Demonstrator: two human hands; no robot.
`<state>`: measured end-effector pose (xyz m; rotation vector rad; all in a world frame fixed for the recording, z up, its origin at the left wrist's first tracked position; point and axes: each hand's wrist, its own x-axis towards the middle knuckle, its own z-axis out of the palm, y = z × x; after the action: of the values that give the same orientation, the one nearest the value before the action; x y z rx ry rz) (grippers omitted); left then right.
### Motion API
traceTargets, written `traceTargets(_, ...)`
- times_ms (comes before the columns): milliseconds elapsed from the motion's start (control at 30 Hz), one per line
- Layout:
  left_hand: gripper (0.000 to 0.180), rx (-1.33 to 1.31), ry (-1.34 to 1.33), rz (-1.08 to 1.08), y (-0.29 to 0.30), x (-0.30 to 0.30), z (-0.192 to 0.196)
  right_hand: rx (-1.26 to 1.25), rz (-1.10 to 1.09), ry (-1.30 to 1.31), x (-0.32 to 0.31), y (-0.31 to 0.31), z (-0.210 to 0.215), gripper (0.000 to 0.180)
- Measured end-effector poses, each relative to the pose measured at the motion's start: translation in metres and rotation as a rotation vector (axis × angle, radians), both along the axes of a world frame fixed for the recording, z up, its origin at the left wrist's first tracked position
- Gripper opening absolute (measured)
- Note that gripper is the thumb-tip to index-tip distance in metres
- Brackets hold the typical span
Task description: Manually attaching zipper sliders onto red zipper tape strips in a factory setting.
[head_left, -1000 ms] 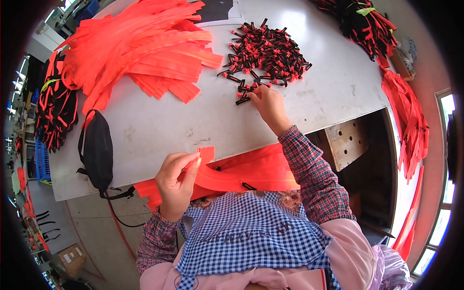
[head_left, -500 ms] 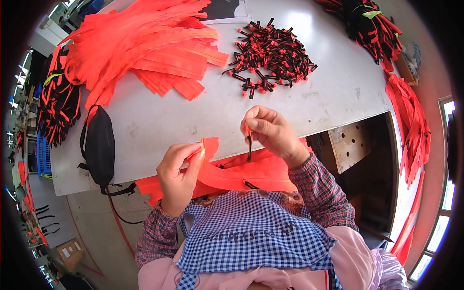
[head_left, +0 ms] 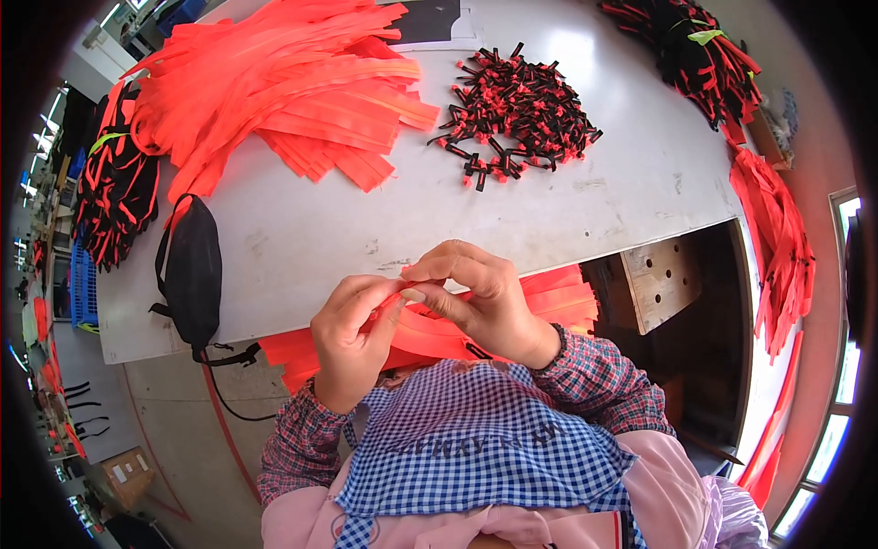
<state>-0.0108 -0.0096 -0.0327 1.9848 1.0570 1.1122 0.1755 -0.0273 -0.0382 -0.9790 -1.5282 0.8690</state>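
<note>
My left hand (head_left: 352,339) and my right hand (head_left: 476,297) meet at the near edge of the white table (head_left: 366,229). Together they pinch the end of an orange strap (head_left: 430,325) that lies across my lap. The small black and red clip that my right hand picked up is hidden between the fingers. A heap of several black and red clips (head_left: 517,114) lies on the table beyond my right hand. A big pile of loose orange straps (head_left: 283,101) covers the far left of the table.
A black pouch (head_left: 190,270) with a cord hangs over the table's left front edge. Bundles of black and orange finished straps (head_left: 114,197) lie at the far left and another bundle (head_left: 695,55) at the far right. More orange straps (head_left: 777,247) hang right. A wooden block (head_left: 658,279) sits under the table.
My right hand left the clip heap with a clip and came back to the table edge. It now joins my left hand at the strap end.
</note>
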Motion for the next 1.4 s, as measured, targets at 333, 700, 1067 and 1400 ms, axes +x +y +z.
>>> traceTargets(333,0.015,-0.117,0.008,-0.102,0.006,-0.006,0.008,-0.002,0.0,0.024,-0.001,-0.003,-0.011,0.026)
traceTargets(700,0.019,-0.454,-0.31,-0.134,0.005,-0.002,0.015,-0.351,0.096,0.349,-0.001,0.001,-0.007,0.018)
traceTargets(1067,0.032,-0.836,-0.755,-0.355,0.011,-0.013,-0.004,-0.426,0.392,0.66,-0.001,-0.002,-0.012,0.01)
traceTargets(1400,0.026,-0.948,-0.637,-0.433,0.009,-0.012,0.005,-0.582,0.474,0.741,0.0,-0.001,-0.016,0.008)
